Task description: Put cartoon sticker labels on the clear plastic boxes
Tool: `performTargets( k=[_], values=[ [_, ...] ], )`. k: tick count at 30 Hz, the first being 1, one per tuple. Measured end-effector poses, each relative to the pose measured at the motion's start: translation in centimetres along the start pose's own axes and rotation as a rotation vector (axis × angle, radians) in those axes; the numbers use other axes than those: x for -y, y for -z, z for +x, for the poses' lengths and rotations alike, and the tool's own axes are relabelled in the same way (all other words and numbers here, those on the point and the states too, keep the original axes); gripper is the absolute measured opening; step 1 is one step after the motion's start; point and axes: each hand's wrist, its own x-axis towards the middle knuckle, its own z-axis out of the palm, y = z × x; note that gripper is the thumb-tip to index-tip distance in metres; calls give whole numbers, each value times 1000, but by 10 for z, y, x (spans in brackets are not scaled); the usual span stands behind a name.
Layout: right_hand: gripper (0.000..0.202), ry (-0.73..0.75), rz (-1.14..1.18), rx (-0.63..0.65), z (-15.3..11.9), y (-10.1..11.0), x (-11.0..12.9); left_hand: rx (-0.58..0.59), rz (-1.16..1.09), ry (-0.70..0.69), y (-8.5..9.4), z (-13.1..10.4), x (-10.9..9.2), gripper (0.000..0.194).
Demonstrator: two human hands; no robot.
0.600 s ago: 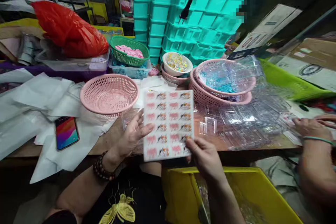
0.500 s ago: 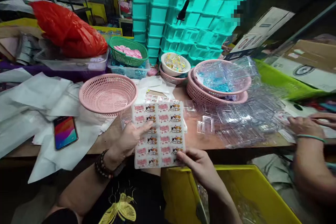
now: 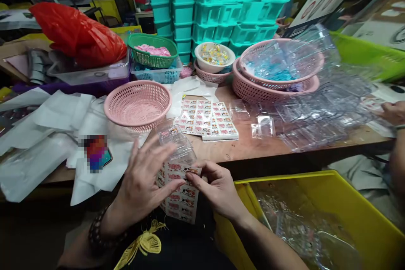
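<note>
My right hand pinches the upper right edge of a sticker sheet printed with pink lettering and cartoon cats. The sheet hangs in front of the table edge, its left side bent back. My left hand is open, its blurred fingers spread and raised; its thumb lies over the sheet's face. Just beyond the sheet, a clear plastic box sits at the table's edge, partly covered by the left fingers. More sticker sheets lie overlapping on the table behind it.
A pink basket stands left of the sheets, near white paper and a phone. Clear plastic boxes spread rightward below stacked pink baskets. A yellow crate sits below; another person's hand is far right.
The sticker sheet has moved lower and bent back at its left side. My left fingers have spread and lifted from it. The clear box and the sheets behind now show more fully.
</note>
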Motion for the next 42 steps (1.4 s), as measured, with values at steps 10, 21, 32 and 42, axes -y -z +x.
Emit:
performTargets(
  k=[10,21,32,42],
  values=[
    [19,-31,-108,103,13,-13,9,408,-306,47,11,1,36,12],
    [38,-451,323,223,15,-33,-22,387,-342,-109,5,-3,50,16],
    [23,477,-515,-95,-13,-47,-26,516,-586,191,6,-4,52,19],
    [41,927,-1026,-70,-26,-37,-62,628,-685,500,-8,-6,57,33]
  ],
)
